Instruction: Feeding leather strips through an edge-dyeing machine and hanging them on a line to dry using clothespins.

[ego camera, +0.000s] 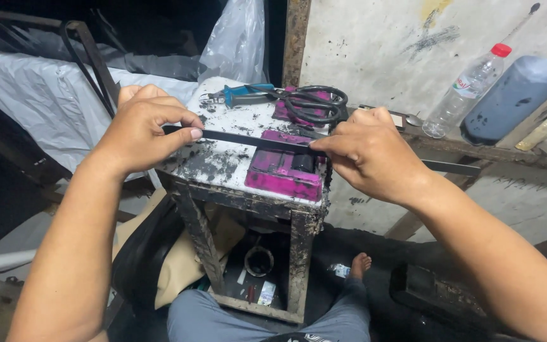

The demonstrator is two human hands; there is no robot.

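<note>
I've got a long black rubber strip (248,140) stretched across the middle of the frame, and both my hands are on it. My left hand (140,130) pinches its near end between thumb and forefinger at centre left, fingers closed tight on it so the end doesn't flop. My right hand (365,152) is curled down over the strip right of centre, fingertips pressing on it, and the strip runs on past that hand toward the right, where its far end (451,167) sticks out over the ledge. Holding it at two points keeps it taut and flat over the small grimy work stand (223,166), which gives me a firm surface underneath.

Under the strip sit magenta-stained blocks (283,174), just below my right fingertips. At the back of the stand, upper centre, lie blue-handled pliers (238,95) and black-handled scissors (314,104), parked within reach but out of the strip's way. Over at upper right, a clear plastic bottle with a red cap (466,88) and a dark bluish jug (511,101) lean against the wall. My bare foot (360,265) shows at the bottom.
</note>
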